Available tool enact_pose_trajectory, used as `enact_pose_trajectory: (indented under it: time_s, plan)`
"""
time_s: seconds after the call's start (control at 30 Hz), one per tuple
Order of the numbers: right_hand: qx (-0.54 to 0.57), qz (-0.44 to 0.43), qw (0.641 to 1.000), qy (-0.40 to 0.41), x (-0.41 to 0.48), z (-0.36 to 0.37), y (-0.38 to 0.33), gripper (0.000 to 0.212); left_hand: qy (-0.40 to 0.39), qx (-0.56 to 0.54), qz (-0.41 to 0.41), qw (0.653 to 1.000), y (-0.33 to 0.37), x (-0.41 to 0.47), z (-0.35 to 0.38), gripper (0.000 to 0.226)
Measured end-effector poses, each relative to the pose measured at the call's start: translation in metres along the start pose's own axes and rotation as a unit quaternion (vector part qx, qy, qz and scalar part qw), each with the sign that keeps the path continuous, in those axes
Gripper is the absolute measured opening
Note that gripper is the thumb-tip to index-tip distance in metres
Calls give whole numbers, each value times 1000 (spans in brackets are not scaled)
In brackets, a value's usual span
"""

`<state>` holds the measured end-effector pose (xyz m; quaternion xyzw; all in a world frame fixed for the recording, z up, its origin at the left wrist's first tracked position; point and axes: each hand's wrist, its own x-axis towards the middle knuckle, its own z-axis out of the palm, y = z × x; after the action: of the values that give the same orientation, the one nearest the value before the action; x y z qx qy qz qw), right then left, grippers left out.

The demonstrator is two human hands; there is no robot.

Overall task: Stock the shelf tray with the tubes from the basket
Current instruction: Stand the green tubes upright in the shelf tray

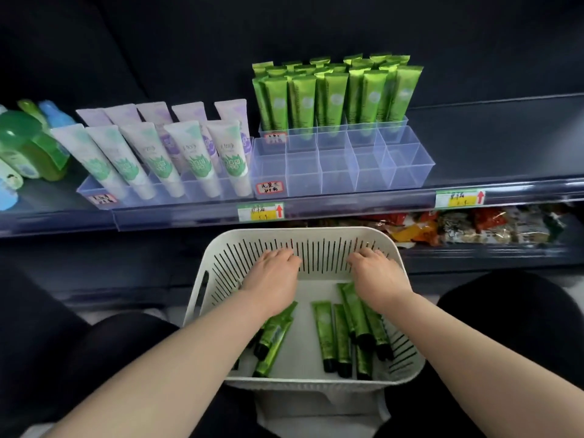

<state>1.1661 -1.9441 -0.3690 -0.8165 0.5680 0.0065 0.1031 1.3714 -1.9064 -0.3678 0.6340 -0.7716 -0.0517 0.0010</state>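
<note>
A white slotted basket sits on my lap below the shelf. Several green tubes with black caps lie flat on its floor, one group at the left and one at the right. My left hand is palm down over the crimped ends of the left group. My right hand covers the ends of the right group. The fingertips of both hands curl out of sight. On the shelf stands a clear divided tray; its front two rows are empty and several green tubes stand upright in the back rows.
White and purple tubes fill a tray left of the clear one. Green and blue bottles stand at the far left. Price tags hang on the shelf edge. Snack packets lie on the lower shelf at the right.
</note>
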Motion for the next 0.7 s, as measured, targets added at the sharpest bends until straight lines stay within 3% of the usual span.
enact_pose_trajectory:
  time_s: [0.17, 0.37, 0.6, 0.7]
  plan:
    - [66, 61, 990, -111, -1, 35, 4, 41, -69, -64, -79, 992, -3, -19, 39, 36]
    - [55, 123, 976, -173, 17, 58, -5, 38, -93, -149, -147, 973, -9, -29, 60, 61]
    - [-11, 122, 971, -204, 20, 85, -15, 78, -84, -180, -155, 968, -14, -34, 74, 43]
    - [-54, 111, 972, -198, 20, 87, -18, 77, -85, -169, -161, 969, -13, -33, 77, 41]
